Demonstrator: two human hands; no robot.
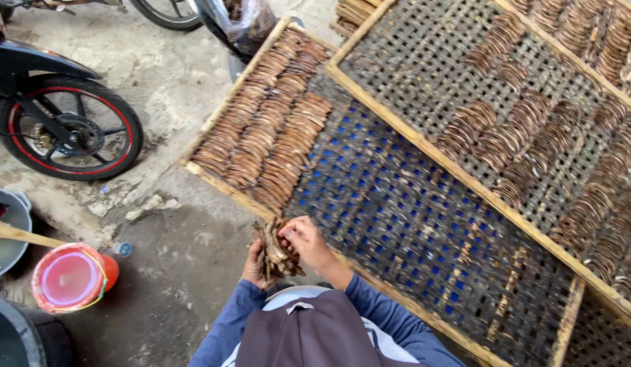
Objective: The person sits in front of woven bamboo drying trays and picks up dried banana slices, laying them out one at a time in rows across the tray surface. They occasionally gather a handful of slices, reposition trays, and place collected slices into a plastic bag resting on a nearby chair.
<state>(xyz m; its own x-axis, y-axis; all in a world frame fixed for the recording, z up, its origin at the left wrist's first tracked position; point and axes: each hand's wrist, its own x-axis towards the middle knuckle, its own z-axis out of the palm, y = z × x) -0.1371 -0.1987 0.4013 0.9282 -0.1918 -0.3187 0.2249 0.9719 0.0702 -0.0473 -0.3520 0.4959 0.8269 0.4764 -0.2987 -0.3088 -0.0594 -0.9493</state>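
At the near edge of the woven drying rack (424, 224), left hand (253, 264) cups a bundle of dried fish (276, 255), right hand (305, 239) pinching its top; pieces look light, stiff, brittle, best held by the flat sides.

Bundle of thin, brown, dried flat strips (276, 253), stacked face to face, uneven ends sticking out upward and downward. Stack stands roughly upright, slightly tilted, at the near edge of the scene, just off the near-left rim of the wooden-framed woven drying tray (410, 224). Held between both hands; left side of the bundle cupped, right side pinched at the top. Same kind of brown strips lie in overlapping rows (264, 139) on the far-left end of that tray, each piece leaning on the next, three rows side by side, close together.
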